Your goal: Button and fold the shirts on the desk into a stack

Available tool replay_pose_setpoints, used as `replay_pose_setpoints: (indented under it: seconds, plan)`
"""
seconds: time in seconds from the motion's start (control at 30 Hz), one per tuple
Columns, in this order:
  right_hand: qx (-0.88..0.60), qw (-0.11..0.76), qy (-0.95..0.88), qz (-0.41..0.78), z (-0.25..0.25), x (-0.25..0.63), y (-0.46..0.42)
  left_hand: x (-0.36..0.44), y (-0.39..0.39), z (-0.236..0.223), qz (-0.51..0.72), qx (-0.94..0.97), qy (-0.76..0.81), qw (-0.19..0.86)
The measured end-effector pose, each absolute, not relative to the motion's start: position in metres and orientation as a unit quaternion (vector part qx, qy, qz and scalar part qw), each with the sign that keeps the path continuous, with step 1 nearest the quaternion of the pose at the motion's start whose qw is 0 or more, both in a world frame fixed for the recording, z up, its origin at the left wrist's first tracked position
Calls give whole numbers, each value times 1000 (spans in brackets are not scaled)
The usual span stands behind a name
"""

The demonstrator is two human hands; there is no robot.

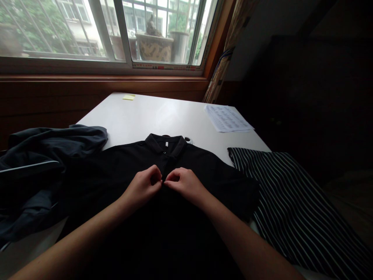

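Note:
A black polo shirt (204,163) lies spread face up on the white table, its collar toward the window. My left hand (146,181) pinches at the front placket, thumb and forefinger together. Just beside it, my right hand (184,183) makes the same kind of pinch, fingertips almost meeting the left ones. Both hands are closed on the shirt's placket below the collar; any button between the fingertips is too small to make out. A fastened-looking button (164,153) and a white label (166,144) show at the collar.
Dark grey clothing (58,142) is heaped at the left of the white table (163,116). Black-and-white striped fabric (288,186) lies at the right. Printed papers (227,118) and a yellow sticky note (128,97) rest farther back. A small white round object (189,140) sits behind the collar.

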State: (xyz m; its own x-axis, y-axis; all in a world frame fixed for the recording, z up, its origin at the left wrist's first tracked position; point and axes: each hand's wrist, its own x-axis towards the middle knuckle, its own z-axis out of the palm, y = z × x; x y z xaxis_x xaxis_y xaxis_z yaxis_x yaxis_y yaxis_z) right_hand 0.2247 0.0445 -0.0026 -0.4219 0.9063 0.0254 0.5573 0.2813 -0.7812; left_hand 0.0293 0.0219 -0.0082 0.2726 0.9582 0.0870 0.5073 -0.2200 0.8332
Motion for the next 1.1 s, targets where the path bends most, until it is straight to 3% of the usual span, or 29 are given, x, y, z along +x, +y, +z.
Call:
replay_pose_setpoints:
  seconds: [1.1]
  plan:
    - [-465,247,-768,364,-2,227,45,30,23,-8,345,691,504,387]
